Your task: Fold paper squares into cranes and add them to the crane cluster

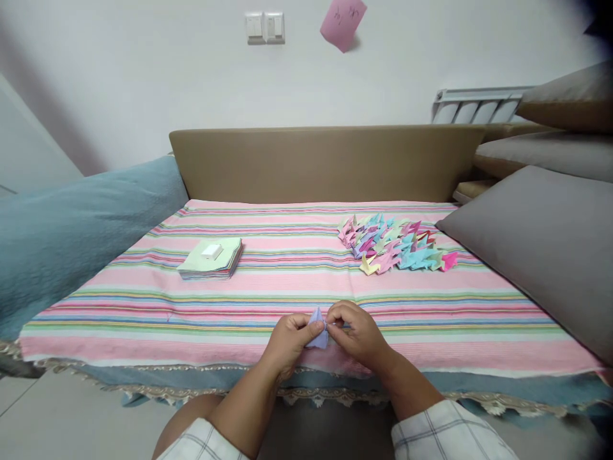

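A small folded piece of lavender paper (318, 340) is held between my two hands near the front edge of the striped cloth. My left hand (290, 338) pinches it between thumb and fingers from the left. From the right, the fingertips of my right hand (355, 332) close on its edge. The paper looks partly folded into a pointed shape; my fingers hide some of it. Beyond my right hand lies a pile of folded paper cranes (390, 246) in pink, blue, green, yellow and purple. To the far left sits a stack of square coloured paper (195, 260).
A small white block (211, 252) rests on the paper stack. The striped cloth (287, 281) covers the seat. A grey cushion (541, 236) leans at the right, a blue-covered armrest (96, 223) stands at the left, and a brown backrest (325, 165) runs behind.
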A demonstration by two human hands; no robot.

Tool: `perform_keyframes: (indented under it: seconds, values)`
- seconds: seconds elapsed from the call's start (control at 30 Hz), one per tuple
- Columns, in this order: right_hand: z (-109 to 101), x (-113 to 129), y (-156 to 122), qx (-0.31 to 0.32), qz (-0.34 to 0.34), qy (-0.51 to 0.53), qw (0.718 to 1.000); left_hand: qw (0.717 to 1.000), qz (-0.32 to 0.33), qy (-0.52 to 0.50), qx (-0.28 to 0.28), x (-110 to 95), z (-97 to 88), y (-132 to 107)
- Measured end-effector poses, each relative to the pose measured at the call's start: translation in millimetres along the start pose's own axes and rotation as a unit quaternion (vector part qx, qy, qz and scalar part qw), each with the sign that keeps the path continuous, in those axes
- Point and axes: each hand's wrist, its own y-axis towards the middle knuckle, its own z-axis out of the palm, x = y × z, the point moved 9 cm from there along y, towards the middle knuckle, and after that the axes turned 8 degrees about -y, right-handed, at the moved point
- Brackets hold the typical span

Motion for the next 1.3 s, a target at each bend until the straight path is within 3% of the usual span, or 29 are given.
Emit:
perform_keyframes:
  seconds: [0.17,0.47,0.83,0.97,1.1,1.3]
  values:
    - [-2.4,3.1,-2.8,-0.043,-0.015,-0.011,0.999,1.000,0.006,-0.019,0.022,-3.5,5.9,0.0]
    - [-3.2,8.0,-3.0,-0.041,-0.027,0.021,0.999,0.998,-0.006,-0.051,-0.023,-0.7,-4.1,0.6]
    - [0.5,-0.3,-3.7,-0.027,0.032,0.045,0.998,0.998,0.026,-0.045,-0.032,-7.1,-3.0,0.5]
    - [8.4,-18.3,-7.9,-0.033,0.132,0.135,0.981,0.998,0.047,-0.009,-0.040,-13.5,-4.6,-0.3]
    - [28.0,-38.0,-17.3,-0.009,0.256,0.263,0.930,0.990,0.112,0.081,-0.040,-27.2,-5.7,-1.8]
    - [33.3,-35.5,-16.4,0.036,0.275,0.302,0.912,0.965,0.190,0.175,-0.041,-41.9,-3.2,-6.6]
